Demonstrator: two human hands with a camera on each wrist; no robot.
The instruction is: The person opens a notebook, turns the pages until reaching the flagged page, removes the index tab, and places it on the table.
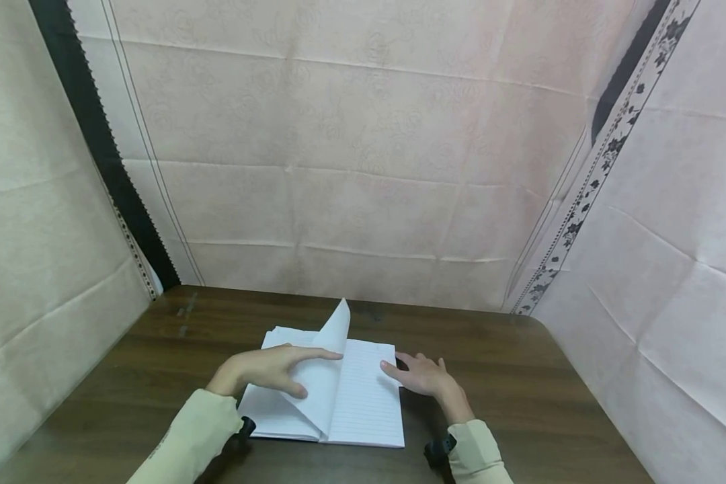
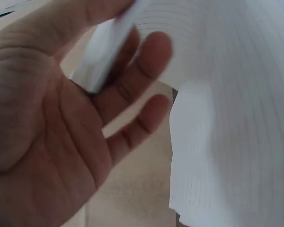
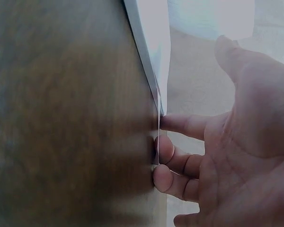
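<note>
An open notebook with lined pages lies on the table. One leaf stands raised and curved near the binding, leaning over the left pages. My left hand is at this leaf, index finger and thumb spread apart over it. In the left wrist view, the edge of the leaf passes between the thumb side and the lightly bent fingers. My right hand is at the notebook's right edge. Its fingertips touch the page edge in the right wrist view, with the thumb held away from them.
The brown wooden table extends around the notebook on all sides. Pale cloth sheets hang behind the table and at both sides. A dark band on a wrist sits close to the tabletop.
</note>
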